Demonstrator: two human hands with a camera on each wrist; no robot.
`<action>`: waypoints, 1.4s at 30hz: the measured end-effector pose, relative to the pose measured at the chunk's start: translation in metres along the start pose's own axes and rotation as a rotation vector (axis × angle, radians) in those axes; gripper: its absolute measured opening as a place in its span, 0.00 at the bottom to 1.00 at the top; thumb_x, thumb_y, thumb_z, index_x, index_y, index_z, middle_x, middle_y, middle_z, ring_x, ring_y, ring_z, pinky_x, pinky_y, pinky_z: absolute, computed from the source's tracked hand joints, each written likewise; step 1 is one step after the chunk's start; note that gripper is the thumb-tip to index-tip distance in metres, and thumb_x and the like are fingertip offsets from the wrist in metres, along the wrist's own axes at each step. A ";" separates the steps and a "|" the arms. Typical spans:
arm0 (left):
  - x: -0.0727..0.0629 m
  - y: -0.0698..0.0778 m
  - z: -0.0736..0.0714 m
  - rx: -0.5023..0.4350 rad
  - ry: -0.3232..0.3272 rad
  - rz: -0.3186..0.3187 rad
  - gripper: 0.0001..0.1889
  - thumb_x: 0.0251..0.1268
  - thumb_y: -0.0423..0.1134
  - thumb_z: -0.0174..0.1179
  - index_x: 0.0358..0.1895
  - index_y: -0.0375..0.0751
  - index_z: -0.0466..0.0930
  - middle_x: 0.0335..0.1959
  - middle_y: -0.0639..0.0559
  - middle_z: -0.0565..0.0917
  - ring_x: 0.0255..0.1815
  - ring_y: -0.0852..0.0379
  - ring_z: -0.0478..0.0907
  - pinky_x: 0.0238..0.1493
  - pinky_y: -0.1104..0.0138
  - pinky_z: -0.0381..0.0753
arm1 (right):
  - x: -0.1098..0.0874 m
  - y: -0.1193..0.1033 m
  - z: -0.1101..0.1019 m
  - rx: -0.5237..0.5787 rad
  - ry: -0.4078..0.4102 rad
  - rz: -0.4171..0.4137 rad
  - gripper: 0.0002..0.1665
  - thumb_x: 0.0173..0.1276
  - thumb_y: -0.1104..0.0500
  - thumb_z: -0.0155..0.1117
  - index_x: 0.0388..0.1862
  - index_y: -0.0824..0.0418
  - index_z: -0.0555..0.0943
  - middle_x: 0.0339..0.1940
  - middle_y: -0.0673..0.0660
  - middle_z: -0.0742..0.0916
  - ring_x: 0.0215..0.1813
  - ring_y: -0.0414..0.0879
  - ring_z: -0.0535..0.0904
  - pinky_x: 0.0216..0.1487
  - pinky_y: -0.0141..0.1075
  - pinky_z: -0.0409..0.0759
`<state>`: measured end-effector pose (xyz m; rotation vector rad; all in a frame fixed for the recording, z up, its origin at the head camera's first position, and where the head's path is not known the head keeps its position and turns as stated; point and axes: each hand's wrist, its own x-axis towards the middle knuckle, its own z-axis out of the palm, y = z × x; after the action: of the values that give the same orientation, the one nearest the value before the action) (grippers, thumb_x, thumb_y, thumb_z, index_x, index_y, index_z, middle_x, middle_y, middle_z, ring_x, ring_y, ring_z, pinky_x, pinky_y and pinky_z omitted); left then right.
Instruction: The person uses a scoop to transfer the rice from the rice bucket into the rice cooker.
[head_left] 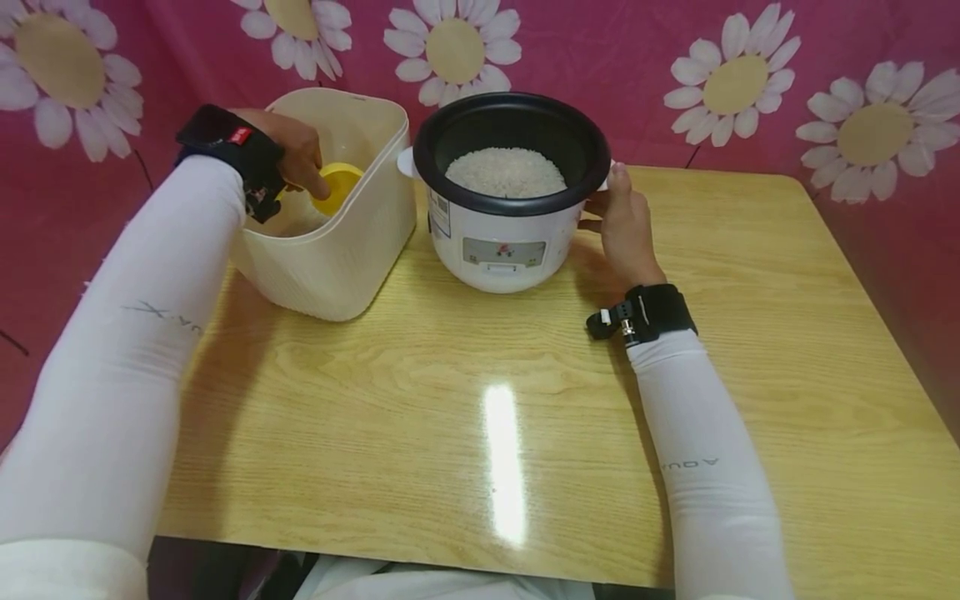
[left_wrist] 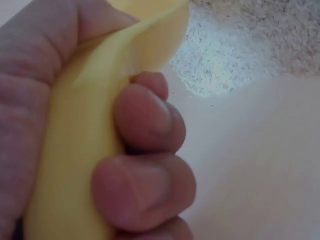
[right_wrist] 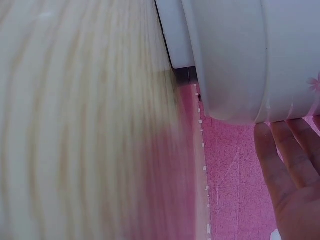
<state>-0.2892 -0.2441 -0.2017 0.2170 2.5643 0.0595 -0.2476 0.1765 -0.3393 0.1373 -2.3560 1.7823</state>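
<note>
My left hand (head_left: 298,148) reaches into a cream-coloured bin (head_left: 341,271) at the left and grips a yellow scoop (head_left: 341,185). The left wrist view shows fingers curled round the scoop's handle (left_wrist: 75,145), above loose white rice (left_wrist: 260,37) inside the bin. Beside the bin stands a white rice cooker (head_left: 502,277), lidless, with a black rim and a heap of rice (head_left: 506,172) in it. My right hand (head_left: 628,229) rests at the cooker's right side, thumb up by the side handle. In the right wrist view its fairly straight fingers (right_wrist: 292,155) touch the cooker's white body.
The bin and cooker stand close together at the back of a wooden table (head_left: 420,400). Behind them hangs a pink cloth (head_left: 592,58) with large daisies. The table's front edge runs just before the person's lap.
</note>
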 end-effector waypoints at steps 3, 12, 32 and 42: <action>-0.002 0.002 -0.001 -0.013 0.011 -0.016 0.30 0.71 0.59 0.62 0.59 0.35 0.80 0.28 0.52 0.76 0.38 0.49 0.71 0.37 0.64 0.75 | 0.001 0.000 -0.001 0.006 0.001 -0.008 0.39 0.82 0.31 0.26 0.67 0.48 0.79 0.68 0.59 0.83 0.68 0.52 0.82 0.68 0.56 0.79; -0.008 0.005 0.003 -0.091 0.067 -0.056 0.24 0.67 0.56 0.67 0.47 0.36 0.86 0.20 0.54 0.74 0.32 0.50 0.70 0.30 0.63 0.74 | -0.001 0.002 0.000 0.019 0.000 -0.003 0.40 0.81 0.29 0.29 0.67 0.50 0.78 0.67 0.60 0.83 0.68 0.53 0.82 0.68 0.54 0.80; -0.020 0.026 -0.004 0.301 0.052 0.134 0.19 0.69 0.51 0.66 0.38 0.35 0.87 0.19 0.52 0.75 0.25 0.53 0.72 0.26 0.66 0.75 | 0.001 0.005 -0.001 0.058 0.042 -0.036 0.39 0.83 0.33 0.32 0.65 0.55 0.80 0.62 0.64 0.86 0.62 0.51 0.86 0.64 0.58 0.81; -0.033 0.030 0.003 0.396 0.062 0.161 0.17 0.65 0.49 0.68 0.39 0.35 0.86 0.19 0.53 0.73 0.23 0.54 0.71 0.24 0.67 0.74 | 0.000 0.005 0.002 0.050 0.045 -0.030 0.39 0.83 0.33 0.31 0.66 0.55 0.80 0.64 0.64 0.85 0.62 0.52 0.86 0.63 0.55 0.83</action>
<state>-0.2557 -0.2198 -0.1842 0.5778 2.5933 -0.3900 -0.2485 0.1764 -0.3444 0.1370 -2.2684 1.8117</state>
